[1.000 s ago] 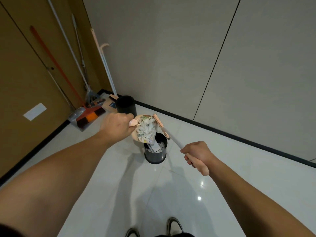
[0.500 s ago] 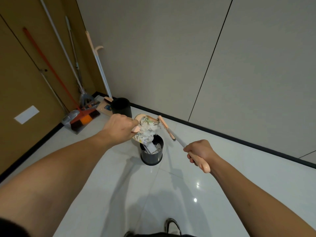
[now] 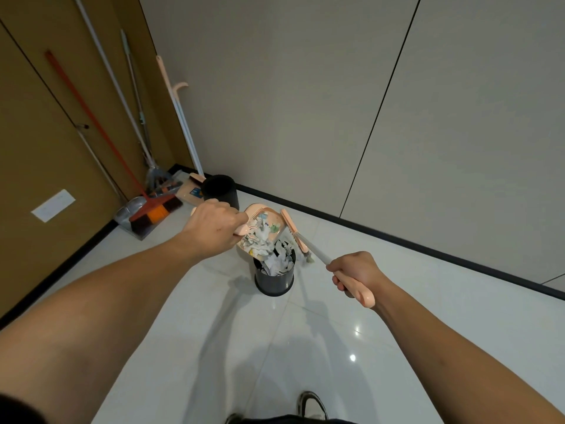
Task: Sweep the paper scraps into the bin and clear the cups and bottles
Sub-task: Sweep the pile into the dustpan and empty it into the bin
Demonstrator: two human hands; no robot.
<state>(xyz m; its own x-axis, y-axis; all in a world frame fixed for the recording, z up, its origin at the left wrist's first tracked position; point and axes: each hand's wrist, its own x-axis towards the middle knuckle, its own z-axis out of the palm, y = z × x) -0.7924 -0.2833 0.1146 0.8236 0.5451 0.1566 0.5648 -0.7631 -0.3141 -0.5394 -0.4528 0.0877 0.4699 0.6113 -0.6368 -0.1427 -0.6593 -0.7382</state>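
Left hand (image 3: 214, 229) is gripping the tilted dustpan (image 3: 263, 223); paper scraps (image 3: 260, 240) are now sliding further into the bin (image 3: 274, 278) at its 6 o'clock. Right hand (image 3: 356, 272) is clasping the brush (image 3: 292, 229) handle. Emptying is nearly done.

From my remote station, all I saw of the person was two bare forearms reaching in from the lower corners, with no sleeve, watch, band or ring anywhere along them. The left hand (image 3: 214, 228) and the right hand (image 3: 356, 272) were ungloved. A small dark mark sat on the back of the left hand near the knuckles. At the bottom edge a strip of dark clothing (image 3: 290, 420) crossed the frame. Just above it the toe of a dark shoe with a pale trim (image 3: 312, 403) showed, and part of a second shoe (image 3: 234, 418) sat to its left, mostly cut off.
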